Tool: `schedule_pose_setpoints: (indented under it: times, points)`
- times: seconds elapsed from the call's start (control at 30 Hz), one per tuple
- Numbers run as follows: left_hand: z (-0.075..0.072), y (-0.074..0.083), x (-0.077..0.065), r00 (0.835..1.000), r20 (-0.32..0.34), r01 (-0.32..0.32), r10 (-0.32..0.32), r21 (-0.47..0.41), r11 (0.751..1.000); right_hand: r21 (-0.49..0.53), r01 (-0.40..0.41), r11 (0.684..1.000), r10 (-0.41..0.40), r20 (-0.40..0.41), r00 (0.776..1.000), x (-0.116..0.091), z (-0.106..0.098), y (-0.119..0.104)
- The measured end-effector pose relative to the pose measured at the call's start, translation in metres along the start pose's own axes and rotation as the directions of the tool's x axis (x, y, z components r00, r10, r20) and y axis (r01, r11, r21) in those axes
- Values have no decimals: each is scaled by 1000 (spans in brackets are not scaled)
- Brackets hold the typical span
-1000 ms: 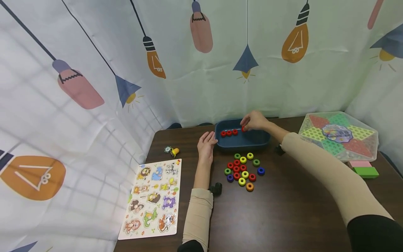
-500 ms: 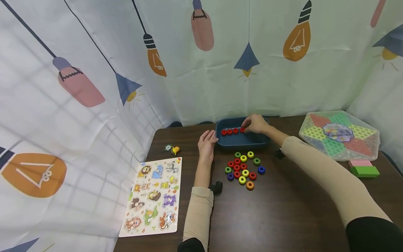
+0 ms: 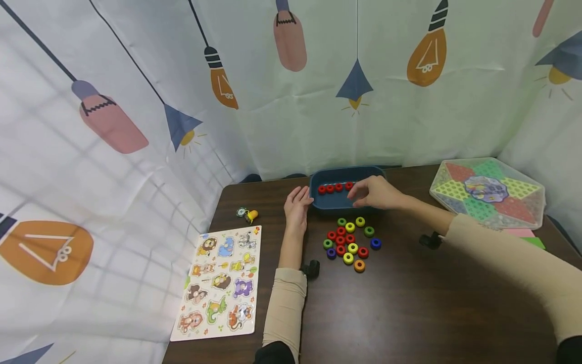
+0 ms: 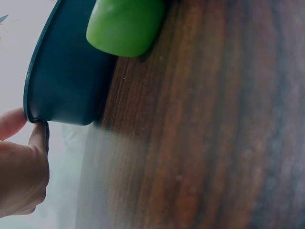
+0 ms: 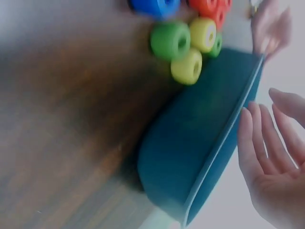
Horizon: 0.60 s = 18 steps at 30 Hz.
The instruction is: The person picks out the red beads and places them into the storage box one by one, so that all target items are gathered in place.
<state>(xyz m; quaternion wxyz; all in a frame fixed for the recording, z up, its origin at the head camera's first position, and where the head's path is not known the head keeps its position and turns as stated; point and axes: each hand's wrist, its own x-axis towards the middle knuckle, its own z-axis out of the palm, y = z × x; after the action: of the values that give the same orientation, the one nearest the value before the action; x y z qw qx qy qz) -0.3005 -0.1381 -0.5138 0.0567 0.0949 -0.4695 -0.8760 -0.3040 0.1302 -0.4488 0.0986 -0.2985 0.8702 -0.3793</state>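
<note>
A dark blue tray (image 3: pixel 334 201) stands at the table's back edge, with several red beads (image 3: pixel 339 187) in a row inside. Touching its left end, my left hand (image 3: pixel 296 208) keeps its fingers fairly straight; the left wrist view shows the thumb and a finger (image 4: pixel 38 136) at the tray's rim. Over the tray's right front side is my right hand (image 3: pixel 382 193), its fingers apart with nothing between them. Loose ring-shaped beads in red, yellow (image 3: pixel 352 248), green (image 3: pixel 369 231), blue (image 3: pixel 375 243) and orange (image 3: pixel 359 266) lie in front of the tray.
An animal puzzle board (image 3: pixel 221 284) lies at the left, with a small yellow trinket (image 3: pixel 251 216) behind it. At the back right sits a hexagonal game box (image 3: pixel 487 192). Green and pink blocks, partly hidden by the right arm, lie in front of it.
My right hand has let go of a red bead at the right end of the row. It has drawn back to the right and towards me. The left hand stays put.
</note>
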Motion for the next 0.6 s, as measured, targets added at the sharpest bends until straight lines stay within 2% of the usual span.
schedule_pose_setpoints:
  times: [0.17, 0.3, 0.47, 0.6]
  points:
    - [0, -1, 0, 1000, 4, 1, -1, -6, 1000, 32, 21, 999, -24, 105, 994, -31, 18, -8]
    - [1, -1, 0, 1000, 10, -1, 1, -9, 1000, -4, 31, 1000, -30, 161, 987, -52, 33, -8]
    - [1, 0, 0, 1000, 9, -4, 4, -8, 1000, -19, -15, 1000, 19, 189, 982, -69, 52, -5]
    - [0, 0, -1, 1000, 12, -1, 1, -10, 1000, -35, -28, 999, 34, 177, 984, -74, 63, -5]
